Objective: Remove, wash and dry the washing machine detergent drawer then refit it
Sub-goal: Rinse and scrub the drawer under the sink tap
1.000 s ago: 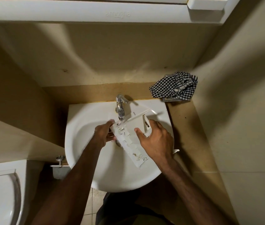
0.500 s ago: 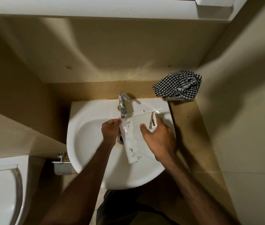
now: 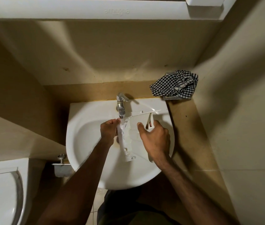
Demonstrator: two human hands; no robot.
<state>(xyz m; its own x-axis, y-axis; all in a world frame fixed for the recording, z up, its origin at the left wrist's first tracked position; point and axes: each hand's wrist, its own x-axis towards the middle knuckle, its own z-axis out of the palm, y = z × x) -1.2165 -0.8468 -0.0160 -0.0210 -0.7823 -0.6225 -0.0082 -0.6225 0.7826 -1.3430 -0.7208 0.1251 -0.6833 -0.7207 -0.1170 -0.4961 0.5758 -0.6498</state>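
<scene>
The white plastic detergent drawer (image 3: 132,127) is held over the white basin (image 3: 86,135), turned on its side right under the chrome tap (image 3: 121,105). My right hand (image 3: 155,138) grips the drawer's right side, thumb across its flat face. Against the drawer's left edge, just below the spout, rests my left hand (image 3: 108,131) with the fingers curled onto it. Whether water runs from the tap I cannot tell.
A black-and-white checked cloth (image 3: 175,86) lies on a small metal holder at the back right of the tan counter (image 3: 191,127). A toilet lid (image 3: 0,195) is at the lower left. A white cabinet (image 3: 88,8) hangs overhead. Walls close in on both sides.
The drawer has been turned from lying slanted with its ribbed face up to standing more on edge under the tap. Both hands rose slightly toward the spout.
</scene>
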